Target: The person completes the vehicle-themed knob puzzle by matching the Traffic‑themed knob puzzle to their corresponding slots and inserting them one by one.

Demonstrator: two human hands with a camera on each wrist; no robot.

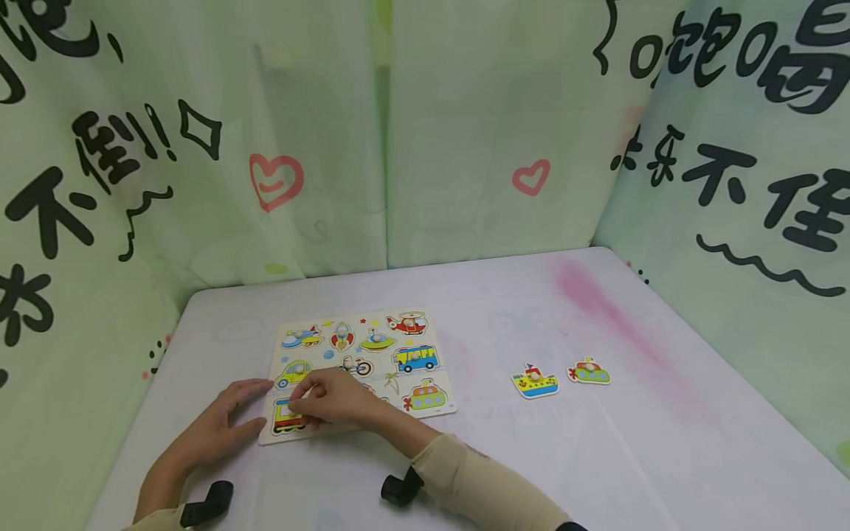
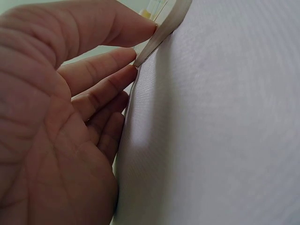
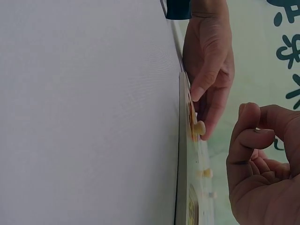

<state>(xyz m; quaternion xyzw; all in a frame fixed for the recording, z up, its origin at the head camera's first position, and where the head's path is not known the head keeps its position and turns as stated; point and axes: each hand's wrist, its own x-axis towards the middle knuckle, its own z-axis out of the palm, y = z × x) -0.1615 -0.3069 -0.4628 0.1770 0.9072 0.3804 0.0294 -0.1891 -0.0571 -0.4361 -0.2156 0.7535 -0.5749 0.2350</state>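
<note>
A wooden peg puzzle board [image 1: 392, 383] with vehicle pictures lies on the table. At its left edge rests my left hand [image 1: 222, 424], thumb and fingertips touching the rim with the fingers fairly straight. My right hand [image 1: 340, 398] hovers over the board's near left corner, just above the red and yellow train piece [image 1: 285, 420]. In the right wrist view, its thumb and index finger [image 3: 251, 115] meet in a curl with nothing seen between them. The train piece's wooden knob [image 3: 200, 127] stands apart from those fingers. My right hand hides part of the lower row in the head view.
To the right of the board lie a loose ship piece [image 1: 534, 383] and a loose submarine piece [image 1: 589, 372]. A white cloth [image 1: 505, 464] with a pink stain covers the table. Green printed curtains [image 1: 451, 133] enclose the back and sides.
</note>
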